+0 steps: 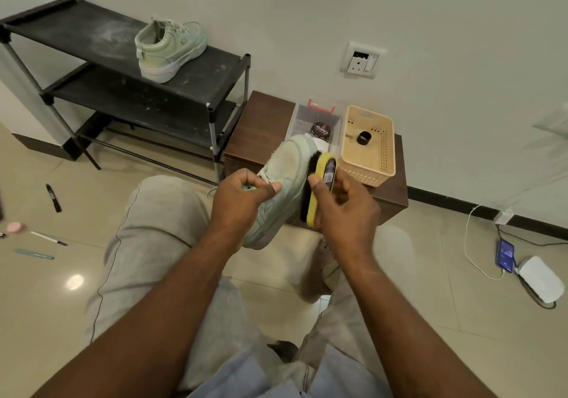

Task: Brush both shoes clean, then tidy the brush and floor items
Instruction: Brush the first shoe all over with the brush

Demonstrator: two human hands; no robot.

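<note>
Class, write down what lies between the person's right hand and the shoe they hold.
The yellow-backed brush: the right hand grips it, its black bristles against the pale green shoe that the left hand holds. The head view shows this.

Pale-green shoe [284,176], yellow-backed black-bristled brush [319,188]

- you have two pale green shoes: the far shoe [170,48] on the left, the near shoe [287,161] in the middle.
- one yellow brush [321,164].
- one rack [92,38], far left.
- one low table [261,121] bearing two containers: a clear box [302,114] and a beige basket [365,173].
- one polish tin [321,129].
- two pens on the floor at your left: a black marker [53,197], a white pen [47,238].
- one phone [505,254], right.
</note>
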